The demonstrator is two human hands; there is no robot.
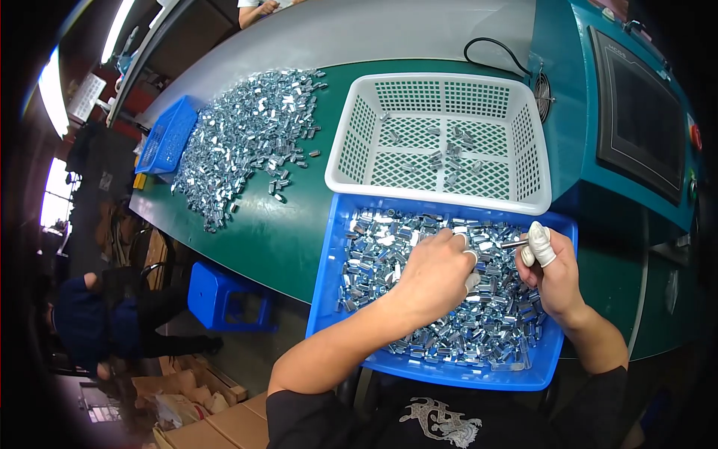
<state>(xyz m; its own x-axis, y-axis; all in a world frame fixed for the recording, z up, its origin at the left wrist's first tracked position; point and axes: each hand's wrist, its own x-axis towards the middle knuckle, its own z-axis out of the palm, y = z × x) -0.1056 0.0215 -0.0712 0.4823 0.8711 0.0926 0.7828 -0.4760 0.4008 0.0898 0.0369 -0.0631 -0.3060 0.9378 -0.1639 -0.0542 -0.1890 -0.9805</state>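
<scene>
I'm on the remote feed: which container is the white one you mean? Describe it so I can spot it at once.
Start at the green worktable beside the teal machine. The white basket sits just beyond the blue tray where both hands work. Unlike that solid, heaped tray and the small blue bin far left, it has perforated walls and holds only a few scattered metal parts.

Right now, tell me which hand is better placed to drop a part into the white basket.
The right hand. Its fingers already pinch a small metal part close to the white basket, while the left hand lies palm-down on the parts in the blue tray.
</scene>
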